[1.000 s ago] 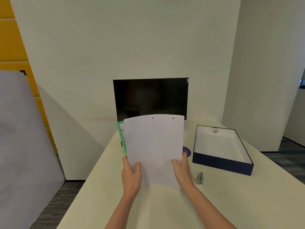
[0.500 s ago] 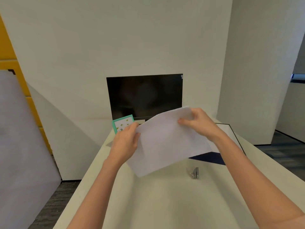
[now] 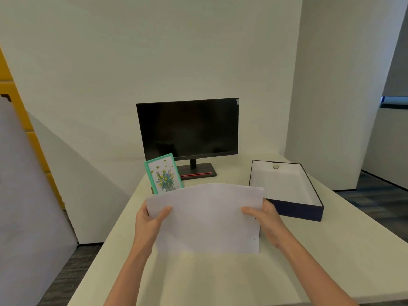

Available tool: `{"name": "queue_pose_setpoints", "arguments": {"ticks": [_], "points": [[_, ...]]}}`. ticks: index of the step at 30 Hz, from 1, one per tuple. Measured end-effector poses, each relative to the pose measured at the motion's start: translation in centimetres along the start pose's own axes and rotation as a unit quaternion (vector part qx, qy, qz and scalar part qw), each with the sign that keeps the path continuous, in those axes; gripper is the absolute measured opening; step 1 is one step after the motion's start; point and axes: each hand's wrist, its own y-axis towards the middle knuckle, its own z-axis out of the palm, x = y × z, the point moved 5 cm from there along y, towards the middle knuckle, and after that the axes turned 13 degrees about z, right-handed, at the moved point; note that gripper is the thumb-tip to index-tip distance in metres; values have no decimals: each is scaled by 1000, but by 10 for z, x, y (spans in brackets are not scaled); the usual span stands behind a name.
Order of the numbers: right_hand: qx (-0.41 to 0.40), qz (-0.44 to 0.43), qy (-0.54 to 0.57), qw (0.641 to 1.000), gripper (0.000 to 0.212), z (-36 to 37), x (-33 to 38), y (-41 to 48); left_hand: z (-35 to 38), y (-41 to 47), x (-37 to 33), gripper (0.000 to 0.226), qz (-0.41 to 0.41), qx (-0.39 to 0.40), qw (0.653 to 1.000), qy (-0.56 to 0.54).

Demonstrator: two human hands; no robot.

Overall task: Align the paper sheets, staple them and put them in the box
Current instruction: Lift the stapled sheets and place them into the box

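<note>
Head view: The left hand [image 3: 148,221] is gripping the left short edge of the paper sheets [image 3: 206,219], with its thumb lying across the front face. The right hand [image 3: 266,219] is gripping the right short edge in the same way, thumb in front and fingers behind. The sheets are standing in landscape position above the table [image 3: 331,261], with the lower edge at or just above the surface; contact cannot be confirmed. The top edge is bowing upward in a shallow arc. Small punched holes are showing along the right edge.

The box [image 3: 287,191] is sitting open on the table to the right of the sheets, near the right hand but apart from it. It has dark blue outer walls and a white lining, and a small round object is lying near its far wall. A monitor [image 3: 187,127] with a dark screen is standing at the back of the table. A green-framed flower picture [image 3: 163,173] is leaning in front of the monitor base.

The sheets are covering the lower edge of the picture and the table area directly behind them. The number of sheets cannot be determined. Both forearms are running out of the bottom of the frame.
</note>
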Motion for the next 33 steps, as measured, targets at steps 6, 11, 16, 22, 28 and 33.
{"name": "queue_pose_setpoints", "arguments": {"ticks": [6,11,16,22,28,33], "points": [[-29,-15,-15,999,30,-1,-3,3,1,-3,-13,52,38,-36,993,105],[-21,-20,-21,999,28,-2,0,4,41,4,-84,81,331,-8,799,502],[-8,-22,-8,1000,28,-3,-2,3,106,25,-77,71,259,332,670,611],[11,-17,0,1000,33,-5,-2,11,111,42,-73,36,171,428,620,635],[-128,-67,-5,989,84,-37,14,10,111,66,-100,43,175,356,747,534],[-101,29,61,993,89,-56,-2,11,134,84,-96,30,100,226,925,288]]}}
